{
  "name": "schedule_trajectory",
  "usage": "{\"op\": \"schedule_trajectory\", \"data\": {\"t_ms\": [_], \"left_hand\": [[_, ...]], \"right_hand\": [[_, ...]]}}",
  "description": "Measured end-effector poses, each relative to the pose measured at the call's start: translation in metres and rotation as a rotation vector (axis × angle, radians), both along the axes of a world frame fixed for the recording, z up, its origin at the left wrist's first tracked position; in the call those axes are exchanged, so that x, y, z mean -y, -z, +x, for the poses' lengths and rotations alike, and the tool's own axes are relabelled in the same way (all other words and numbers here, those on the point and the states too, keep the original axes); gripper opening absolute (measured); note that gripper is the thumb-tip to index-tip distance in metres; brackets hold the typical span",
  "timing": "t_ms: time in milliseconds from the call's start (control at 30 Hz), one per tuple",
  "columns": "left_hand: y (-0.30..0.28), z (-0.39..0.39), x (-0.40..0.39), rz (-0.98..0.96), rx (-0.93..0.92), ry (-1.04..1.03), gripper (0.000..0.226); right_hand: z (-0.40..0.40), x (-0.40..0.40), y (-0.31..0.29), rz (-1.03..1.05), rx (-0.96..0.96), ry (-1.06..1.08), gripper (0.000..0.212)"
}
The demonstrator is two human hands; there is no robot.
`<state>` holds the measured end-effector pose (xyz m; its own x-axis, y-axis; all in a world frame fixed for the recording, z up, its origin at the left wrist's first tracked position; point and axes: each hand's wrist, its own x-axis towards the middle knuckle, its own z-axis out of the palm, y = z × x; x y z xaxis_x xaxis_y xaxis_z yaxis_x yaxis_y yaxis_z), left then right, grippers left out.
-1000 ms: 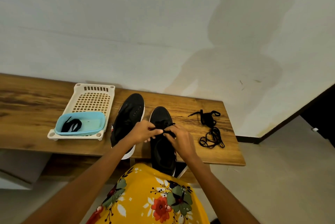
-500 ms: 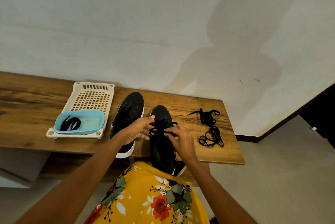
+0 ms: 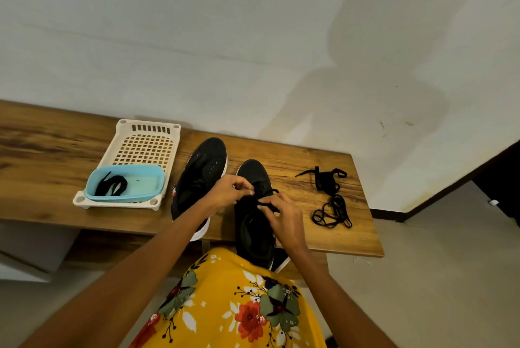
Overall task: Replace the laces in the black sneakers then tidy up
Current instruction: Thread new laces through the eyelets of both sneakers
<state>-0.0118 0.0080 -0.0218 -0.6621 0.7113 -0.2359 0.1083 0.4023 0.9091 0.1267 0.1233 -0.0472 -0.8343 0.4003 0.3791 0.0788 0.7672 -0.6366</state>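
Pale grey wall (image 3: 197,38) fills the upper half of the head view, and below it a long wooden bench (image 3: 42,156) runs across, its right end stopping short of a bare floor. A yellow flowered garment (image 3: 239,305) covers the person's lap at the bottom.

On the bench a cream slotted tray (image 3: 143,147) sits left of centre, with a light blue tub (image 3: 140,181) resting in its near end; a black lace (image 3: 111,185) lies inside the tub. Just right of the tray is the left sneaker (image 3: 202,170), toe to the wall, with no lace that I can make out. Beside it is the right sneaker (image 3: 253,232), its heel overhanging the bench's near edge. Further right a loose pile of black laces (image 3: 330,198) lies on the wood, apart from both shoes.

Both hands work over the right sneaker's eyelets. The left hand (image 3: 228,192) has its fingers curled, pinching what looks like a lace end near the top of the tongue. The right hand (image 3: 284,218) is curled too, holding a dark strand of the lace being threaded (image 3: 264,202) between thumb and fingers.

Risks, as I judge them: black lace against black fabric makes an eyelet easy to skip or cross wrongly. A hard tug could drag the overhanging shoe off the edge. Uneven pulling could leave one end too short to tie.
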Motion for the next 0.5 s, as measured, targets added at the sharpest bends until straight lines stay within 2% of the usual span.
{"op": "schedule_trajectory", "data": {"t_ms": [100, 200, 267, 367, 500], "left_hand": [[-0.0040, -0.0008, -0.0049, -0.002, 0.042, 0.057, 0.010], [-0.0066, -0.0046, -0.0050, -0.095, 0.083, 0.135, 0.021], [-0.0082, -0.0060, -0.0037, -0.113, 0.055, 0.153, 0.016], [-0.0103, -0.0062, -0.0009, -0.074, 0.090, 0.113, 0.006], [-0.0112, -0.0068, 0.0008, -0.012, 0.207, 0.015, 0.007]], "right_hand": [[0.0001, -0.0013, 0.0006, 0.002, 0.011, -0.002, 0.014], [0.0001, -0.0015, 0.0009, 0.005, 0.008, -0.012, 0.013], [0.0001, -0.0016, 0.0015, 0.004, 0.008, -0.011, 0.013], [-0.0012, -0.0022, 0.0018, -0.005, 0.008, -0.005, 0.012], [-0.0019, -0.0022, 0.0009, -0.006, 0.018, -0.013, 0.013]]}}
